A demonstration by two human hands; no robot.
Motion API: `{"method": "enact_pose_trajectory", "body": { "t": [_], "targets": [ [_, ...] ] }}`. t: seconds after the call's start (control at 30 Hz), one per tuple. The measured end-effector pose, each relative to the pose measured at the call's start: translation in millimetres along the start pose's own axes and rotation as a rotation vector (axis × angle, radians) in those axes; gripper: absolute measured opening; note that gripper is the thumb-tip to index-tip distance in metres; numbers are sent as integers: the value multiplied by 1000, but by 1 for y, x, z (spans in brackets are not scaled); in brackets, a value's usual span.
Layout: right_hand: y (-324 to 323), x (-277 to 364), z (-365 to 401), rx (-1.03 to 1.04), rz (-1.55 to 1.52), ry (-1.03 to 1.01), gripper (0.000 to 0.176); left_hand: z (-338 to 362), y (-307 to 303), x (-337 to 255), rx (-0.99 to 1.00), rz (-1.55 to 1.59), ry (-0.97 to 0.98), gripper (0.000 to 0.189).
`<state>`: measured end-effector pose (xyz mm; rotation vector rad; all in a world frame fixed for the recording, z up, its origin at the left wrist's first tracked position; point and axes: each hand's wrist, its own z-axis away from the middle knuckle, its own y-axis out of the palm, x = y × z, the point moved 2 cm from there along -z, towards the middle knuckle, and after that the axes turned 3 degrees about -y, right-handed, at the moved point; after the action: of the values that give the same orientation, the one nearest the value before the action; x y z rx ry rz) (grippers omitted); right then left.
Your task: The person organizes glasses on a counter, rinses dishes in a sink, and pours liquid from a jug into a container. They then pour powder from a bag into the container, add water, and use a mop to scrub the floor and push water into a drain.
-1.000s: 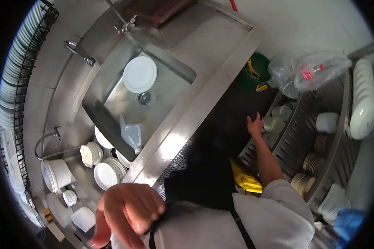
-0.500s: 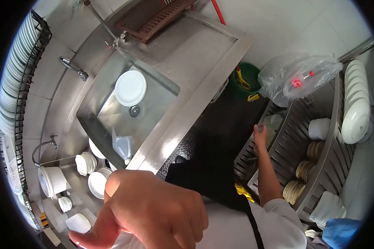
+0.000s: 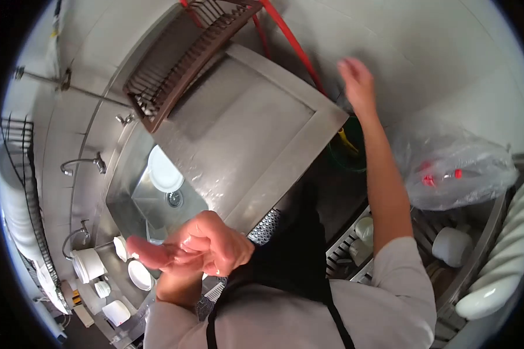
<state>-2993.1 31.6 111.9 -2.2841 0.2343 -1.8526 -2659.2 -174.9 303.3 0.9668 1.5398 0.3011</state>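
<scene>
My left hand is in the lower middle, over the near edge of the steel sink. Its skin looks wet, the thumb sticks out to the left, and the other fingers are loosely curled with nothing visible in them. My right hand is raised at the end of a stretched arm, near the tiled wall and past the corner of the steel counter. Its fingers are slightly blurred and hold nothing that shows. A white plate lies in the sink, beside the drain.
A brown dish rack stands on the counter. Behind the counter corner are a green bucket and a clear bag with a red-capped bottle. Crates with white dishes stand at the right; more plates and tubs lie lower left.
The view has shifted towards the counter and rack. My right hand has moved up from the crates to near the wall. My left hand has turned and now shows its palm side.
</scene>
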Motion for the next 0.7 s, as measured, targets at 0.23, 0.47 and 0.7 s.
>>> {"method": "enact_pose_trajectory", "body": {
  "t": [0.23, 0.47, 0.7],
  "targets": [
    [151, -37, -156, 372, 311, -163, 62, 0, -34, -1, -510, -64, 155, 89],
    [44, -33, -153, 103, 121, 45, 44, 16, -43, -4, -615, -57, 238, 77],
    [-122, -69, -41, -316, -197, 76, 29, 3, -75, 13, -678, 117, 274, 74]
  ]
}}
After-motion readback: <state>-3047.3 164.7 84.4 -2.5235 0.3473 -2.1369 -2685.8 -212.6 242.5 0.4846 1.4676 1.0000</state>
